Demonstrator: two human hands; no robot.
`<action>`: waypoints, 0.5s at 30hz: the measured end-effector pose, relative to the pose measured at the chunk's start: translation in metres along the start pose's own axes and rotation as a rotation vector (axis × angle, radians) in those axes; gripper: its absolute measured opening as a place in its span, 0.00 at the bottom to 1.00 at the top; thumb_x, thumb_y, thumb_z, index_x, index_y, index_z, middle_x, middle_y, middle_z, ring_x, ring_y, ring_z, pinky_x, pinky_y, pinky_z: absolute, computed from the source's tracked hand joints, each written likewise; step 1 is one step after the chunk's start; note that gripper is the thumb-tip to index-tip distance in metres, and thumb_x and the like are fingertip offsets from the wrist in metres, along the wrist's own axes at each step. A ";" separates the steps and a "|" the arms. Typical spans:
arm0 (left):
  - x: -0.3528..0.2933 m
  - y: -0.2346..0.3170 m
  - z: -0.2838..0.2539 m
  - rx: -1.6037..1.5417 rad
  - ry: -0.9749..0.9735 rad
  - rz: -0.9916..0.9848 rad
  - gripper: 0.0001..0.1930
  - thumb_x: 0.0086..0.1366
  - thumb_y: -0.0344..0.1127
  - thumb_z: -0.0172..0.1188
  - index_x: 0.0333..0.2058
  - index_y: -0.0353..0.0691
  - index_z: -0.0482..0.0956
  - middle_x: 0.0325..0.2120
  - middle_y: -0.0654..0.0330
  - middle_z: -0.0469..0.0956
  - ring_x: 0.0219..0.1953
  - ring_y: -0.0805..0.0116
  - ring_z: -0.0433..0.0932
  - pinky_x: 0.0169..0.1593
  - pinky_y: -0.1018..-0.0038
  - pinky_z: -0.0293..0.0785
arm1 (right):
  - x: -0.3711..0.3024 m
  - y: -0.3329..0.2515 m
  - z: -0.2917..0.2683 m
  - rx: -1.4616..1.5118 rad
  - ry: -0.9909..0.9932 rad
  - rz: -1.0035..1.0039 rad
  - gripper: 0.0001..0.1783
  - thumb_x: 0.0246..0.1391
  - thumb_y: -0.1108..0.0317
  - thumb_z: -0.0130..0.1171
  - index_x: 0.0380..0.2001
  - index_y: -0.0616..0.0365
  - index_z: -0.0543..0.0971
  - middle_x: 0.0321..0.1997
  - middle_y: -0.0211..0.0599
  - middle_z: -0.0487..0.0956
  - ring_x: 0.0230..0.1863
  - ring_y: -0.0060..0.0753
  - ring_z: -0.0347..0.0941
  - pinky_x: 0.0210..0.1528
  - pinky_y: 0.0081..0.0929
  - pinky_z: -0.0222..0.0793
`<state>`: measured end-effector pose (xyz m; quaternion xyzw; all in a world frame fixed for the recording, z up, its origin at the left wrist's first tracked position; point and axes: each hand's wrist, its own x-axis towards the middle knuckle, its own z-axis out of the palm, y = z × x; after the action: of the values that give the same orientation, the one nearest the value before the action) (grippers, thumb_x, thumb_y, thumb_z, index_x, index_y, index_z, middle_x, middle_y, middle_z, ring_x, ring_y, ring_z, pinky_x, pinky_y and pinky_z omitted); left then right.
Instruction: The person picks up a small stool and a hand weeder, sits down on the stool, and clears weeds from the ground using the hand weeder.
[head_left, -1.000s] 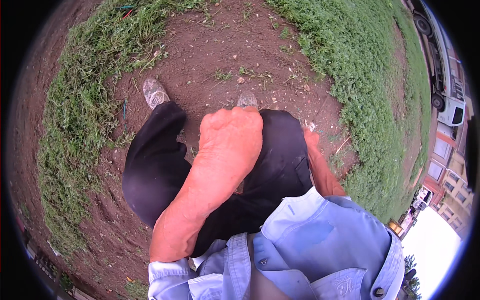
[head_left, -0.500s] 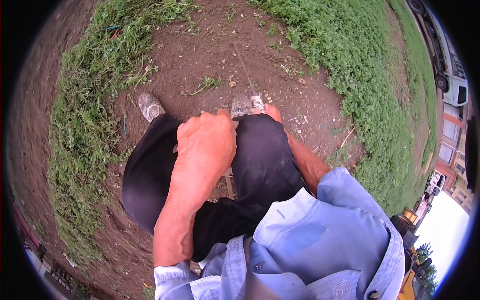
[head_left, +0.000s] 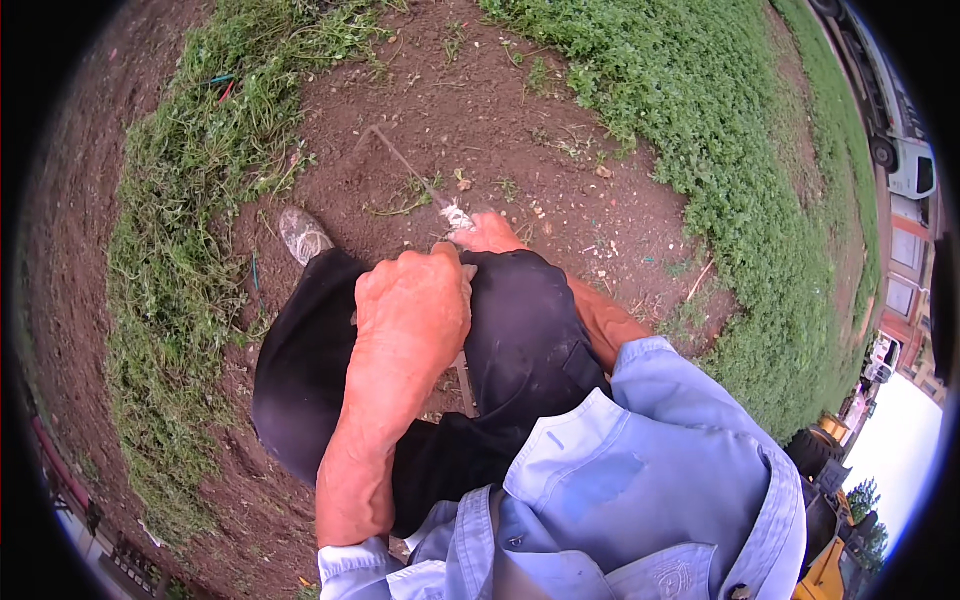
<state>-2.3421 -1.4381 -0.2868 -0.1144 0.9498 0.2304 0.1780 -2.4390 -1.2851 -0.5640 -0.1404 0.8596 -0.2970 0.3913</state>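
Leftward has swung my right hand (head_left: 488, 234), gripping the wrapped rod (head_left: 405, 163); my left hand (head_left: 412, 298) curls, contents hidden. I'm likely scraping soil (head_left: 425, 95); next stroke wants steady grip.

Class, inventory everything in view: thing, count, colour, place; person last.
wrapped tool: one, brown and white, centre
loose plants: one heap, green, left
leafy plants: one bed, green, upper right
soil: one stretch, brown, centre
thin strips: three, two teal, one red, left
truck: one, pale, right edge
small vehicle: one, white, right edge
machine: one, yellow, lower right
buildings: count unclear, reddish, right edge
tree: one, green, lower right
slat: one, pale, lower centre
shirt: one, blue, bottom
trousers: one pair, black, centre
shoe: one, tan, left
left hand: one, bare, centre
right hand: one, bare, gripping wrapped tool
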 end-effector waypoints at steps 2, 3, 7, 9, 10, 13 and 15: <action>-0.003 0.001 0.001 0.005 -0.003 -0.010 0.13 0.62 0.39 0.58 0.30 0.32 0.78 0.22 0.41 0.78 0.30 0.41 0.80 0.38 0.52 0.75 | -0.001 -0.002 -0.002 0.066 0.169 0.088 0.28 0.47 0.50 0.63 0.36 0.70 0.79 0.36 0.60 0.80 0.41 0.51 0.78 0.44 0.44 0.70; -0.006 0.000 -0.001 0.010 -0.005 -0.019 0.13 0.62 0.39 0.58 0.30 0.32 0.78 0.22 0.41 0.78 0.30 0.41 0.80 0.38 0.52 0.75 | 0.001 -0.001 -0.007 0.062 0.277 0.095 0.28 0.48 0.50 0.62 0.36 0.70 0.78 0.36 0.59 0.80 0.40 0.51 0.78 0.44 0.44 0.70; -0.002 0.002 0.000 0.024 -0.037 0.006 0.11 0.62 0.38 0.57 0.30 0.34 0.78 0.23 0.42 0.80 0.31 0.44 0.81 0.38 0.53 0.76 | -0.010 0.094 -0.045 0.020 0.423 0.300 0.26 0.49 0.50 0.61 0.32 0.70 0.79 0.30 0.57 0.81 0.35 0.50 0.80 0.40 0.44 0.71; -0.002 0.003 -0.004 0.055 -0.028 0.033 0.11 0.63 0.38 0.56 0.30 0.36 0.79 0.24 0.44 0.81 0.31 0.47 0.82 0.36 0.55 0.77 | -0.057 0.175 -0.058 -0.097 0.391 0.219 0.26 0.49 0.49 0.61 0.26 0.69 0.78 0.25 0.58 0.79 0.29 0.49 0.77 0.35 0.47 0.70; 0.002 0.007 -0.003 0.058 -0.012 0.057 0.11 0.63 0.39 0.56 0.30 0.36 0.79 0.24 0.44 0.81 0.31 0.47 0.82 0.37 0.55 0.77 | -0.094 0.227 -0.056 -0.275 0.557 0.190 0.27 0.49 0.49 0.62 0.22 0.68 0.76 0.21 0.57 0.76 0.25 0.46 0.74 0.32 0.46 0.68; -0.011 -0.001 -0.007 0.074 -0.022 0.001 0.12 0.63 0.39 0.57 0.30 0.36 0.79 0.24 0.44 0.81 0.31 0.46 0.82 0.37 0.55 0.77 | -0.209 0.271 -0.014 -0.014 0.419 0.401 0.25 0.50 0.52 0.61 0.19 0.68 0.75 0.17 0.49 0.74 0.23 0.39 0.70 0.30 0.43 0.66; -0.003 0.004 -0.008 0.049 -0.022 0.014 0.12 0.63 0.40 0.57 0.30 0.35 0.79 0.24 0.44 0.81 0.32 0.46 0.82 0.37 0.55 0.77 | -0.297 0.328 0.020 0.104 0.527 0.670 0.20 0.50 0.56 0.61 0.28 0.67 0.78 0.21 0.46 0.76 0.26 0.38 0.73 0.32 0.41 0.68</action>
<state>-2.3429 -1.4381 -0.2770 -0.1007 0.9540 0.2094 0.1895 -2.2326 -0.8952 -0.6028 0.2472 0.9122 -0.2220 0.2399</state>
